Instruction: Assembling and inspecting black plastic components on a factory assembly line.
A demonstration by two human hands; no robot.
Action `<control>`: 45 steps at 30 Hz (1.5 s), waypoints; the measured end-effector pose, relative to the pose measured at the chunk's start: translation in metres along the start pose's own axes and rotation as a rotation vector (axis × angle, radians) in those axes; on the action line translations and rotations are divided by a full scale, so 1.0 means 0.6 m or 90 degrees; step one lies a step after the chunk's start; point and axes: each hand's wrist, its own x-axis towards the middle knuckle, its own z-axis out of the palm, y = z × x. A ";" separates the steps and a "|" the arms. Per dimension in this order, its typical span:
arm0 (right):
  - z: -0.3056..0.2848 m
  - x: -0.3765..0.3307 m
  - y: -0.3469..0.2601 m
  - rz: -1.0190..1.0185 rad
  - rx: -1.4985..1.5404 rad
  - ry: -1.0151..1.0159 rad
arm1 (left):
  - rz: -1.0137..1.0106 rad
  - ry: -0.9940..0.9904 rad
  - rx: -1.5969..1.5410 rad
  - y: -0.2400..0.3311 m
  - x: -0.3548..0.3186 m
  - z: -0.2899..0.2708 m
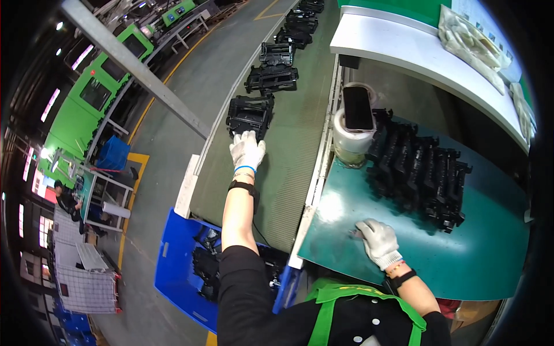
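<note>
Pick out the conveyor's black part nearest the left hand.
The black part at the row's near end: the gloved left hand is at its edge; the others lie farther up the conveyor.

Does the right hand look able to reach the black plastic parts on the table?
Probably yes: between the right hand and the black plastic parts, only bare green tabletop shows.

Parts (272, 78) on conveyor (288, 135), left of table (479, 236); phone (358, 108) atop roll (351, 140).
</note>
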 end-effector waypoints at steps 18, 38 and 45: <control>-0.003 0.004 0.011 0.069 -0.056 -0.090 | 0.135 -0.121 0.055 0.070 0.238 -0.061; 0.001 -0.005 0.019 0.026 0.004 -0.069 | -0.063 -0.148 -0.193 0.064 0.073 -0.125; 0.000 -0.032 0.036 -0.057 0.117 -0.008 | -0.052 -0.304 -0.702 0.148 -0.236 -0.247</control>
